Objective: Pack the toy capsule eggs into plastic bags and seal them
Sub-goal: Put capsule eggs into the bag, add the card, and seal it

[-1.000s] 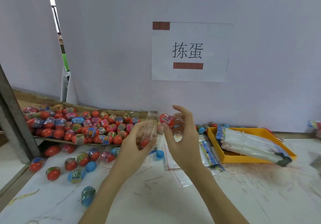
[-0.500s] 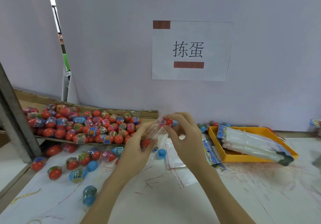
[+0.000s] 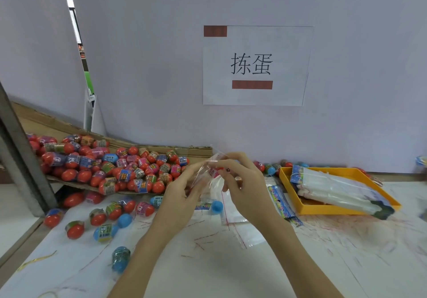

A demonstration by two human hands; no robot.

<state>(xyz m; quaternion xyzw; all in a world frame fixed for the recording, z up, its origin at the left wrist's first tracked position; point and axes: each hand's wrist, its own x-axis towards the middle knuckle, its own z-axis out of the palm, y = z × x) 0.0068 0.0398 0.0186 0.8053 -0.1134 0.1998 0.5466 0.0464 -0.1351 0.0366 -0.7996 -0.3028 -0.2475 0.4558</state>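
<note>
- Hands first: your left hand (image 3: 182,189) and right hand (image 3: 242,182) meet above the middle of the bench (image 3: 231,270), both raised off its surface.
- Your left fingers curl round the lower part of a clear plastic bag (image 3: 211,173), pinching the film from the left side.
- Your right fingertips (image 3: 218,164) pinch the bag's upper edge, thumb and fingers closed on the film; neither hand is slack.
- A red capsule egg (image 3: 213,171) shows through the film between your hands. How many eggs the bag holds cannot be told.
- Whether the bag's top is sealed cannot be told either; the film is blurred there.
- The main heap of capsule eggs (image 3: 111,166), mostly red with printed bands, lies on a sloping cardboard sheet (image 3: 166,150) at the bench's far left.
- Loose eggs (image 3: 99,216) are scattered on the bench below the cardboard, toward the left edge, a few of them blue.
- A blue egg (image 3: 216,206) sits on the bench just beneath your hands.
- Flat empty bags (image 3: 245,230) with a red line lie on the bench under your right wrist.
- An orange tray (image 3: 323,210) at the far right holds a bundle of white packets (image 3: 335,186).
- A paper sign (image 3: 256,65) with two printed characters hangs on the back wall.
</note>
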